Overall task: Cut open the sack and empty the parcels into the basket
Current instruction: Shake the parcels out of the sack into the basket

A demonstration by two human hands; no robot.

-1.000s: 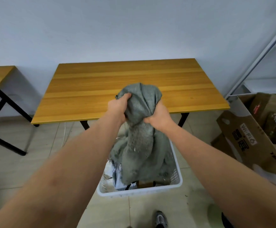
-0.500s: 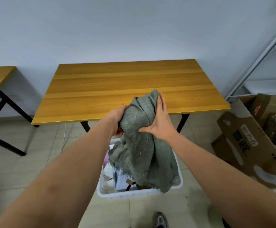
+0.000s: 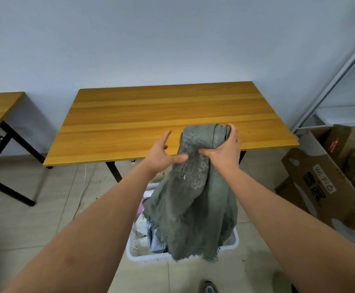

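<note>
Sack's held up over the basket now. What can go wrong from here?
1. Only the right hand grips the bunched sack; the left hand is open beside it, so the sack may slip.
2. The frayed lower edge drapes past the basket's front rim; anything left inside could drop onto the floor.
3. The sack hides most of the basket, so checking the parcels is hard.

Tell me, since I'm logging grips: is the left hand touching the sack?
Touching. The head view shows the left hand open, its thumb lying against the sack, which the right hand grips bunched at the top.
</note>
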